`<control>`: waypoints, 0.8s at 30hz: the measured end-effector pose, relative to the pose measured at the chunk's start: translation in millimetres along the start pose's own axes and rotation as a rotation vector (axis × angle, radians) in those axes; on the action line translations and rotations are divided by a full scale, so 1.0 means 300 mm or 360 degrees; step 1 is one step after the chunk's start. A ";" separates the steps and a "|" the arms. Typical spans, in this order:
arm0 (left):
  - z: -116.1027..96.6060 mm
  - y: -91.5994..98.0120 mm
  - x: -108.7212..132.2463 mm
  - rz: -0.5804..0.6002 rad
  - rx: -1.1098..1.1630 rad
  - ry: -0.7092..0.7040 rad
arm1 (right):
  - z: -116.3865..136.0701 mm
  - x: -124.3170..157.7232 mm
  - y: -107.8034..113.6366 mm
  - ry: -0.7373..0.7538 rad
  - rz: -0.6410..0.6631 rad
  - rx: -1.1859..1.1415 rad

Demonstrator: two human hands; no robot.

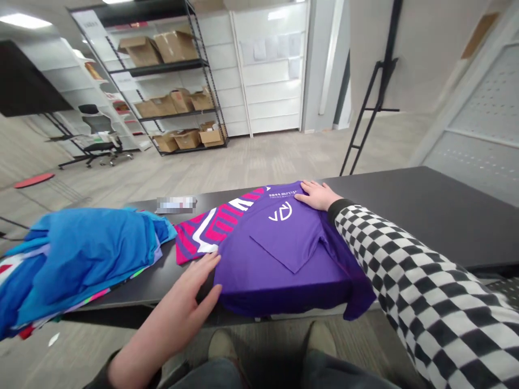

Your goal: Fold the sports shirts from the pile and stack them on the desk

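Note:
A purple T-shirt [259, 259] with white print and a pink patterned sleeve is spread over the front of the black table [405, 216], its lower part hanging past the edge. My left hand [186, 297] is at the shirt's left side, fingers apart and fingertips touching the cloth. At the far right of the shirt, my right hand [318, 195] lies flat on the fabric near the printed lettering, fingers stretched out. Neither hand grips the cloth.
A heap of blue clothing [101, 243] lies at the table's left end. A small blurred item [176, 205] is behind the shirt. Beyond stand a shelf rack [162, 69] with cardboard boxes, an office chair [97, 132] and a black stand [371, 108].

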State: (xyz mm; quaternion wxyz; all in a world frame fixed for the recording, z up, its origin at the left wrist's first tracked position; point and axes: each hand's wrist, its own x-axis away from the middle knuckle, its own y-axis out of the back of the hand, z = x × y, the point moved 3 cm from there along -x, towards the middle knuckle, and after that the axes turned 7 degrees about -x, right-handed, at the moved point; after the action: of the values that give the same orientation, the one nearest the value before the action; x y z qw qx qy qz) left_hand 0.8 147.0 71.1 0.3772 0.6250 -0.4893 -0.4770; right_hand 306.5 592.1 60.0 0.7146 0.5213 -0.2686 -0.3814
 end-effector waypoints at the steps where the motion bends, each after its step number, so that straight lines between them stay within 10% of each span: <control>1: 0.043 -0.010 0.077 -0.0116 -0.0003 0.0064 | -0.009 -0.003 -0.006 0.0002 0.0001 0.0008; 6: 0.141 -0.102 0.288 -0.0511 -0.0027 0.0324 | -0.005 0.015 -0.009 -0.0045 0.0034 0.0068; 14: 0.094 -0.118 0.199 -0.0667 -0.0009 0.0316 | 0.293 0.083 0.179 -0.0065 -0.0138 -0.0092; 18: 0.094 -0.100 0.204 -0.0693 -0.0007 0.0285 | 0.539 0.354 0.232 0.0192 -0.0337 -0.0840; 24: 0.112 -0.052 0.193 -0.0728 0.0081 0.0305 | 0.852 0.958 -0.035 0.0434 0.0632 -0.1917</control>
State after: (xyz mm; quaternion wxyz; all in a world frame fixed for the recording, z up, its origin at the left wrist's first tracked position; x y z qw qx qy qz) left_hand -24.1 94.3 34.6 0.2881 0.7713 -0.3089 -0.4761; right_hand 266.4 215.1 125.7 0.9665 0.0134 -0.0059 -0.2561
